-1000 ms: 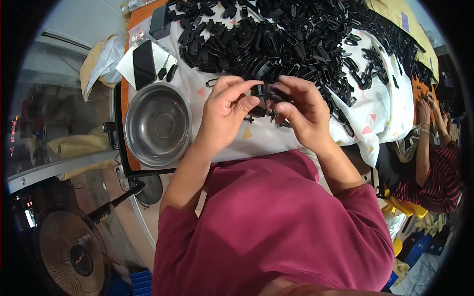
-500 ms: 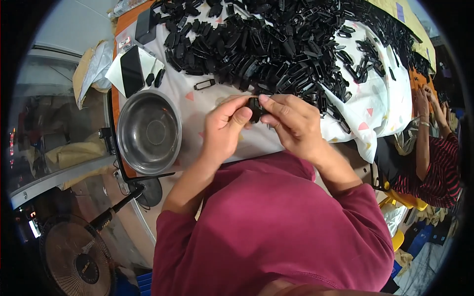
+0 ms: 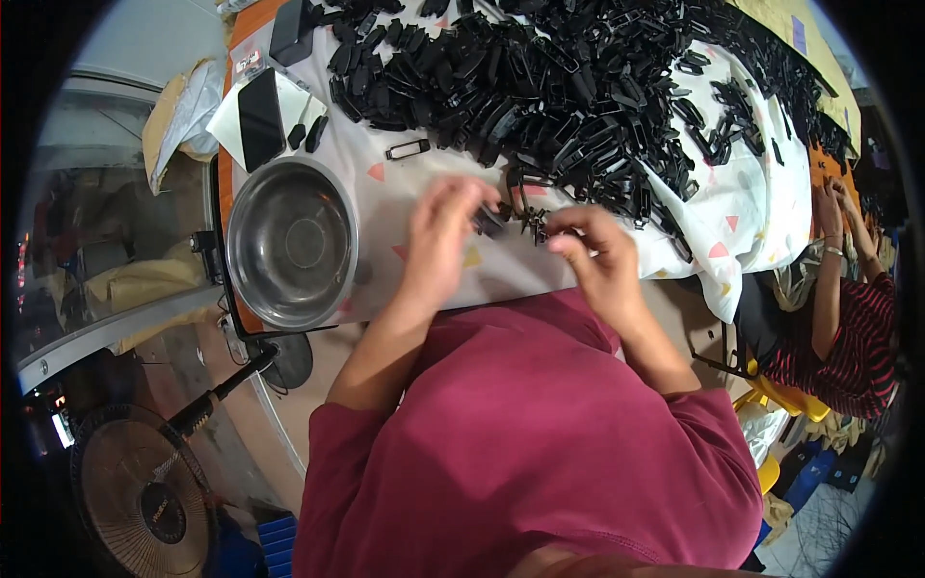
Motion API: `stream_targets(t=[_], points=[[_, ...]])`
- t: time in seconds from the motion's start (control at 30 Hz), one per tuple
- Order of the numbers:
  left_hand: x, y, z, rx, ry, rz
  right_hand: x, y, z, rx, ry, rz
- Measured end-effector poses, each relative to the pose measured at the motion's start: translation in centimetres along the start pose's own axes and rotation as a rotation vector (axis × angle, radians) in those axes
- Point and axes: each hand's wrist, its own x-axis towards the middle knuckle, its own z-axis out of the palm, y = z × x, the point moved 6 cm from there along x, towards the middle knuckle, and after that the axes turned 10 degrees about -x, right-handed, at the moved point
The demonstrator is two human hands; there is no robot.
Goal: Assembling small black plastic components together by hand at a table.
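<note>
My left hand (image 3: 443, 236), smeared by motion, holds a small black plastic piece (image 3: 489, 223) at its fingertips, just above the cloth. To its right my right hand (image 3: 602, 260) is curled, thumb and fingers close together around something small and dark that I cannot make out. Between the two hands lie several tiny dark and brass-coloured parts (image 3: 535, 225). Just beyond them a black frame-like piece (image 3: 525, 183) rests at the edge of a large heap of black plastic pieces (image 3: 511, 87).
A steel bowl (image 3: 339, 250) stands at the table's left edge. Beyond it are a black phone (image 3: 260, 123) and a dark box (image 3: 292, 34). One oblong black frame (image 3: 408, 149) lies apart. At the right, another person's hands (image 3: 831, 204) are over the table; a fan (image 3: 145, 491) stands lower left.
My hands were together at one black piece and have moved apart, the right hand to the right and slightly nearer me. The tiny parts between them now show. The view has shifted slightly.
</note>
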Motion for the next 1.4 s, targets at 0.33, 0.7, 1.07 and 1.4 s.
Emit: stream_targets(t=[0.33,0.7,1.07,1.4], points=[[5.5,5.3,0.9,1.441,0.149,0.631,0.1,1.7,-3.2,-0.352,0.131,0.037],[1.5,1.1,-0.1,0.482,-0.058,-0.032,1.9,0.5,-0.6,-0.373,-0.027,-0.058],[-0.6,3.6,3.6,0.46,-0.227,0.308,3.3,-1.0,-0.6,0.706,-0.153,0.285],[-1.7,4.9,5.1,0.858,-0.347,0.656,3.4,-0.8,-1.0,0.479,-0.17,0.312]])
